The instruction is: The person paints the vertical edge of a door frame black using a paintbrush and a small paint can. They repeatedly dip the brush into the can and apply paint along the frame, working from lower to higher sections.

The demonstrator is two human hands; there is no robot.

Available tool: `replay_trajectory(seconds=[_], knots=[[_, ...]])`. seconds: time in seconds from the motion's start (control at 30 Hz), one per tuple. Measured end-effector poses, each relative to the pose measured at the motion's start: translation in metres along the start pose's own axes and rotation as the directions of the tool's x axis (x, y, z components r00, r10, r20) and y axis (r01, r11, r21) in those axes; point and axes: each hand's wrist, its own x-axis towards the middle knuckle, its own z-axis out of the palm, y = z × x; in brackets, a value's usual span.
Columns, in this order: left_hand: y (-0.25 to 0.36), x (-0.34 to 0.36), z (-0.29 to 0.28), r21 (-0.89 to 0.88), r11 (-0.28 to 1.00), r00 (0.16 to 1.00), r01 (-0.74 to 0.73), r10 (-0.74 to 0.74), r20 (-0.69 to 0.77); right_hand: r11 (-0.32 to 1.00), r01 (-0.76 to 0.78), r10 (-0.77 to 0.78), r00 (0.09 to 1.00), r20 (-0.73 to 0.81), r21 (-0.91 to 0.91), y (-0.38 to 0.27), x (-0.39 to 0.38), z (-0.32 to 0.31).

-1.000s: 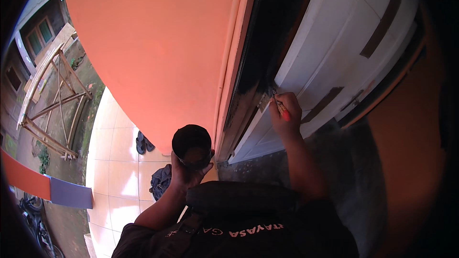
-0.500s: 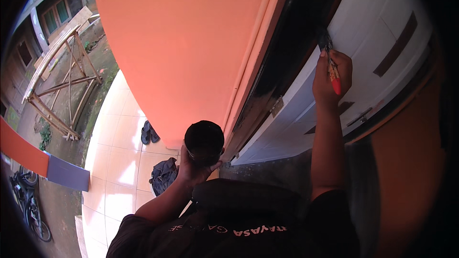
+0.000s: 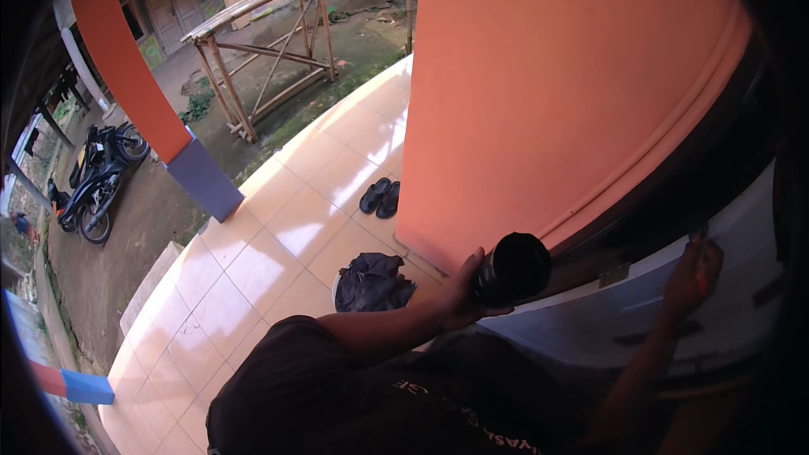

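Observation:
My left hand (image 3: 459,291) is closed round a dark cylindrical pot (image 3: 511,268) with dark contents. Over at the right, my right hand (image 3: 684,280) grips a small paintbrush (image 3: 701,280) with a red-tipped handle. Its bristle end is up against a dark door frame (image 3: 642,235), at the edge of the pale door (image 3: 575,329); whether it touches is hard to tell in the shadow. A salmon-coloured wall (image 3: 556,93) rises left of the frame.
A tiled porch (image 3: 278,202) holds black sandals (image 3: 379,198) and a dark cloth or bag (image 3: 371,282). An orange-and-grey pillar (image 3: 126,50) stands at its edge. Beyond are a bamboo frame (image 3: 216,67) and a motorbike (image 3: 97,185) in the yard.
My right hand moved upward along the frame with the brush. The view has since swung left, bringing more porch and yard in; the door now sits at the dim right side.

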Motion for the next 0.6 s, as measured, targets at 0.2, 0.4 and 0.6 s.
replay_trajectory(seconds=[0.2,0.4,0.6], knots=[[0.013,-0.006,-0.009,-0.033,0.999,0.998,0.041,-0.042,-0.035,0.92,0.387,-0.382,0.863,-0.33,-0.053,-0.048,0.052,0.002],[0.023,-0.005,-0.014,-0.053,0.998,0.994,-0.024,0.029,0.103,0.94,0.341,-0.342,0.937,-0.069,-0.017,-0.024,-0.041,0.029],[0.021,-0.001,-0.006,-0.071,0.997,0.991,0.005,0.005,0.136,0.965,0.255,-0.255,0.967,-0.006,0.062,-0.017,-0.079,0.012]])
